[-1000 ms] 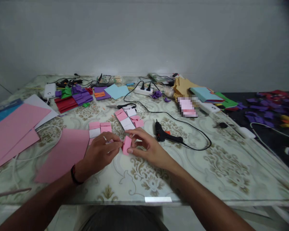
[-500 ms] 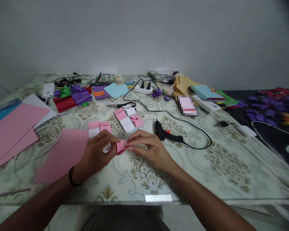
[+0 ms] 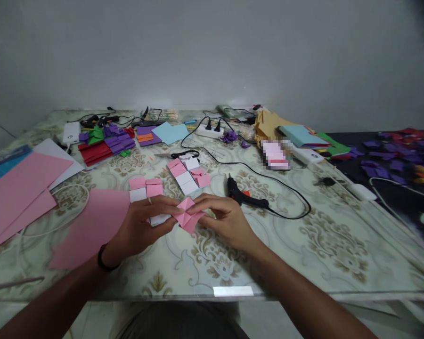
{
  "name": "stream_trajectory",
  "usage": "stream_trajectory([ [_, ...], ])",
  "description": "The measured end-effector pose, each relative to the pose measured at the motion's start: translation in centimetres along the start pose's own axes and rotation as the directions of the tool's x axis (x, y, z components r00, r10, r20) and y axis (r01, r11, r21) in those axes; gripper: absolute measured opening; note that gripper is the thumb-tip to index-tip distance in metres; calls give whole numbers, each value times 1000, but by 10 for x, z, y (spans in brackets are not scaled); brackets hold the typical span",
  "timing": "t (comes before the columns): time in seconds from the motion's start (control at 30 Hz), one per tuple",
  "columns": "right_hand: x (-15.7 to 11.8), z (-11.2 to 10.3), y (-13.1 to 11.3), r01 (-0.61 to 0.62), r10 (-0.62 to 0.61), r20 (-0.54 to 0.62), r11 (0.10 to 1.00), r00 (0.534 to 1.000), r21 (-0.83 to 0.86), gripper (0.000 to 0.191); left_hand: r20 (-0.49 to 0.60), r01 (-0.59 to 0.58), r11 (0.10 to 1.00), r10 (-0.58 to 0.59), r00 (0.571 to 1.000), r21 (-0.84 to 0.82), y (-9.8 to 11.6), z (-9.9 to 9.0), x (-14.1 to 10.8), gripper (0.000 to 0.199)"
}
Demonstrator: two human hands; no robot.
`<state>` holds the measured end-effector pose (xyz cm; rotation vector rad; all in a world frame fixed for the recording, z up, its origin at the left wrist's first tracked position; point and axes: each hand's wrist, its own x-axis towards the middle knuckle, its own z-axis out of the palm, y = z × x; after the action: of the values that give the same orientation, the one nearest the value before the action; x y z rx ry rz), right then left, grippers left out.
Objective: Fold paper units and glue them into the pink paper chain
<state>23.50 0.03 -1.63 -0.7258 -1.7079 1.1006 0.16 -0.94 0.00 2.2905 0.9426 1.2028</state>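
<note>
A small pink folded paper (image 3: 188,217), its creases showing and its corners spread, is held above the table between both hands. My left hand (image 3: 144,221) pinches its left side between thumb and fingers. On its right side my right hand (image 3: 226,219) has a similar pinch. Beyond and beneath my left hand lie pink and white folded squares (image 3: 154,189), partly hidden. Another group of pink and white folded pieces (image 3: 185,181) rests just past the held paper. To the left, a large pink sheet (image 3: 95,226) lies flat, partly under my left forearm.
A black glue gun (image 3: 245,195) lies right of my right hand, its cord looping behind. Scissors (image 3: 180,154) lie farther back. A white power strip (image 3: 209,131) stands near the wall. Pink sheets (image 3: 17,197) and a white cable (image 3: 56,230) are at left; purple pieces (image 3: 388,155) at right.
The pink paper has gone from a compact fold to a more spread shape with its creased face showing. Both hands have shifted slightly, still gripping it.
</note>
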Motion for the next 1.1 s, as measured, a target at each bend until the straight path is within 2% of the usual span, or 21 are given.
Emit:
stream_trajectory([
  [0.17,-1,3,0,51,-51,9,999,999,-6,18,-46,-105,991,109,993,87,2,0,0,17],
  [0.27,-2,4,1,81,-81,-4,996,997,-39,15,-46,-123,988,128,991,97,2,2,-2,16],
  [0.5,-1,4,-1,49,-51,-51,998,997,-28,15,-24,-50,999,50,998,13,5,1,0,8],
  [0.67,0,7,-1,21,-14,-86,997,996,74,15,-86,-22,999,24,996,25,4,3,-3,9],
  [0.87,-2,10,1,-52,59,-128,997,990,54,18,-130,31,999,-29,991,14,3,4,-6,11],
  [1.1,-3,10,1,-102,116,-167,990,979,93,20,-116,154,986,-161,980,-60,4,5,-6,7],
])
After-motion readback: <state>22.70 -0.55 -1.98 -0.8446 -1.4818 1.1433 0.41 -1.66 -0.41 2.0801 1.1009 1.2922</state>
